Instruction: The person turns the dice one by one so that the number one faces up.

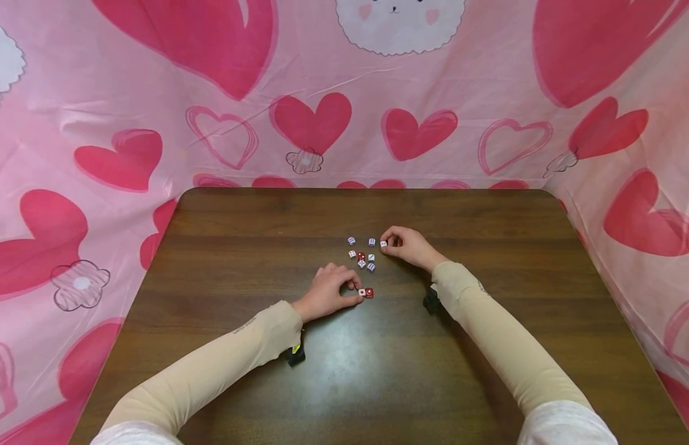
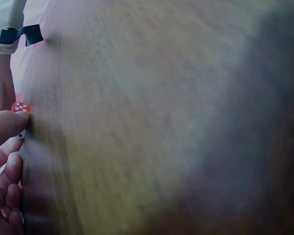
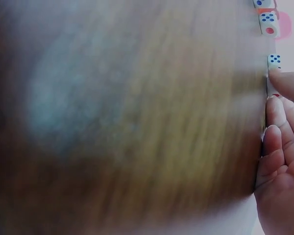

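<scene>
My left hand (image 1: 329, 292) pinches a white die (image 1: 362, 293) between thumb and index finger on the table. Against that die's right side sits a red die (image 1: 369, 293); in the left wrist view the red die (image 2: 19, 106) shows above the thumb. Farther back, my right hand (image 1: 409, 246) has another white die (image 1: 384, 244) between thumb and index finger. To its left is a loose cluster of several dice, mostly white, among them a white die (image 1: 372, 242) and a red die (image 1: 361, 256). White dice (image 3: 269, 25) also appear beyond the right thumb in the right wrist view.
A brown wooden table (image 1: 244, 247) with rounded far corners carries all the dice. Pink cloth (image 1: 322, 74) printed with hearts hangs behind it and at both sides. Small black devices (image 1: 431, 301) are strapped under both wrists, close to the tabletop.
</scene>
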Motion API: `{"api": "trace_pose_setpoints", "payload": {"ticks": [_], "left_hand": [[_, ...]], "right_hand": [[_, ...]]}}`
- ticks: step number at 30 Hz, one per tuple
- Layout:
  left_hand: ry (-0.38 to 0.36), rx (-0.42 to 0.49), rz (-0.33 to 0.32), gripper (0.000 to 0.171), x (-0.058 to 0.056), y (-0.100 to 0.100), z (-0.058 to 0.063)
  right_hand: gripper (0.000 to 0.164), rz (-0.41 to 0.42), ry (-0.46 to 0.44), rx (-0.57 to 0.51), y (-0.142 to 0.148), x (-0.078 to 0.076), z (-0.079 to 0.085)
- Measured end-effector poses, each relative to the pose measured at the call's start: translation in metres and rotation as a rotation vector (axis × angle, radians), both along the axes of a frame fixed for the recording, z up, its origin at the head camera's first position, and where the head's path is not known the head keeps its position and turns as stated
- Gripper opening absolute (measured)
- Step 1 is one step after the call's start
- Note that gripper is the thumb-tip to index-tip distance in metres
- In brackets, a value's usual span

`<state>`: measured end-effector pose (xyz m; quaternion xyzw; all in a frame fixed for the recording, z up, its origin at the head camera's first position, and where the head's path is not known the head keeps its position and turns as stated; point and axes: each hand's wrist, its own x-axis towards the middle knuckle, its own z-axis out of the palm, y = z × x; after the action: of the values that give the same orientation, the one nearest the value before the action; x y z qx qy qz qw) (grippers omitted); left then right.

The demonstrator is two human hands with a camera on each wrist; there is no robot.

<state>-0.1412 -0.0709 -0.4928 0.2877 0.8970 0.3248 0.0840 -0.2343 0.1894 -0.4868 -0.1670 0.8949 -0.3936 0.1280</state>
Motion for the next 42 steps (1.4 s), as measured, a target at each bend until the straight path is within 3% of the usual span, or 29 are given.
{"api": "trace_pose_setpoints", "payload": {"ticks": [11,26,42], "left_hand": [[0.006,-0.005,0.001,0.018,0.0005,0.0007,0.0021],[0.013,0.001,-0.002,0.018,0.0016,0.0003,0.0024],[0.01,-0.001,0.005,0.018,0.0016,0.0005,0.0008]], "right_hand": [[0.016,-0.027,0.009,0.015,-0.0025,0.0013,0.0008],[0.017,0.023,0.052,0.03,-0.0039,-0.0001,-0.0001],[0.017,0.025,0.047,0.033,-0.0036,-0.0003,0.0007]]}}
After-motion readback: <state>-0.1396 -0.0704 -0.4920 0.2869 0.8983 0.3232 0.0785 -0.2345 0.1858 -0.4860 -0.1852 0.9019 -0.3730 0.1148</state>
